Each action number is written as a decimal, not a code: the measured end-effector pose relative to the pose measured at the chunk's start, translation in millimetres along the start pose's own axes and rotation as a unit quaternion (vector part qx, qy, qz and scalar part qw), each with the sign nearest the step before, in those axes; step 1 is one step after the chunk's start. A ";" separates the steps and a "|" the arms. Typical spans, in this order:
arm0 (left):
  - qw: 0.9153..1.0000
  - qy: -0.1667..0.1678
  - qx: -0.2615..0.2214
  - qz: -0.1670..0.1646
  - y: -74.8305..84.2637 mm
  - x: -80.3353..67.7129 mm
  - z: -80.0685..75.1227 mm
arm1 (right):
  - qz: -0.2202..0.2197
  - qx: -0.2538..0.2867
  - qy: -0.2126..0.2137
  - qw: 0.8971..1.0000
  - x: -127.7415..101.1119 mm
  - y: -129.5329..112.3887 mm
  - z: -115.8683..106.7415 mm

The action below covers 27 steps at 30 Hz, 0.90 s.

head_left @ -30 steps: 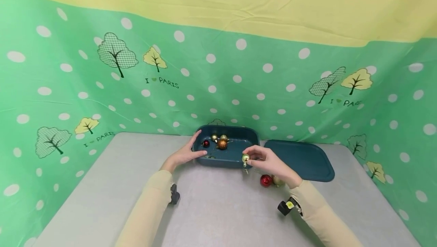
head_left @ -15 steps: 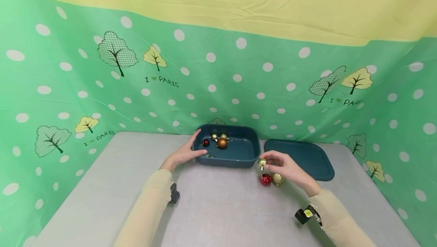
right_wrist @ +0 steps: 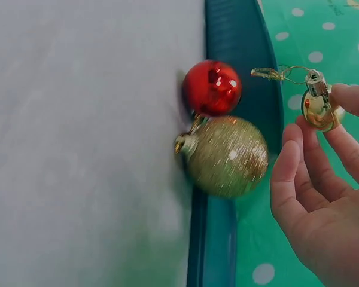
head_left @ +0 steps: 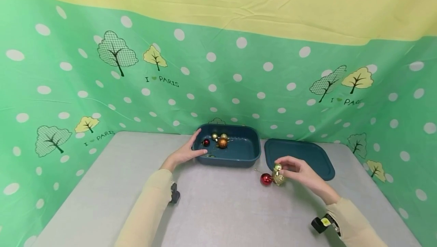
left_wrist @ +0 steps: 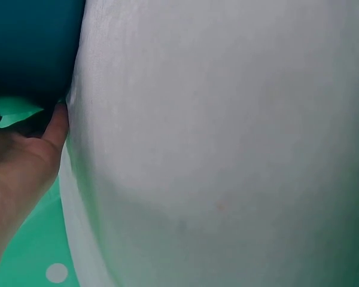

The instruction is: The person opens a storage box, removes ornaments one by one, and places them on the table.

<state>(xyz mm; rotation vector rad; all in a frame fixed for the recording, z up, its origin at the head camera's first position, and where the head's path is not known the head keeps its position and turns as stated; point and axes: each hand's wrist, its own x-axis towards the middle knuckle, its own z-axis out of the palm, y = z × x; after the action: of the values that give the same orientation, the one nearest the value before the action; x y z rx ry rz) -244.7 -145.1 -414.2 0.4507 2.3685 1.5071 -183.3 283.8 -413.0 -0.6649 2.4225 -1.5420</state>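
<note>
Shiny gold bauble with cap and thread loop, pinched in right hand. Left hand spread, resting against bin.

My grey desk carries a dark teal bin at its far edge, against the green backdrop. Just right of the bin its flat teal lid lies on the desk. In front of the lid's near left corner sit a red bauble and a glittery gold bauble, touching each other.
</note>
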 end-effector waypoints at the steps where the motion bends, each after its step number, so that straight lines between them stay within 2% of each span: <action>1: 1.000 0.003 0.003 0.002 -5.5 2.8 0.7 | 0.001 -0.003 0.002 1.000 -2.4 1.0 -1.0; 12: 1.000 -0.005 -0.002 0.006 -1.7 -0.6 0.6 | -0.013 -0.021 0.035 0.999 -25.9 12.7 -12.2; 19: 1.000 -0.004 -0.002 0.004 2.1 -2.3 -0.5 | 0.021 -0.021 0.042 0.999 -33.5 22.4 -17.3; 22: 1.000 -0.004 0.000 0.003 -0.5 -0.3 -1.2 | 0.030 -0.021 0.042 0.998 -34.4 29.1 -17.6; 27: 1.000 0.003 -0.003 0.004 -22.4 12.1 -0.8 | 0.006 -0.034 0.035 0.999 -33.1 37.9 -16.7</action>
<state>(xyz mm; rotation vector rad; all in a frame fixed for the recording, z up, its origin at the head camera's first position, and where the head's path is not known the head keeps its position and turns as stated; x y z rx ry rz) -258.3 -149.7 -435.3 0.4563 2.3676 1.5213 -170.8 326.3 -442.1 -0.6163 2.5353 -1.5085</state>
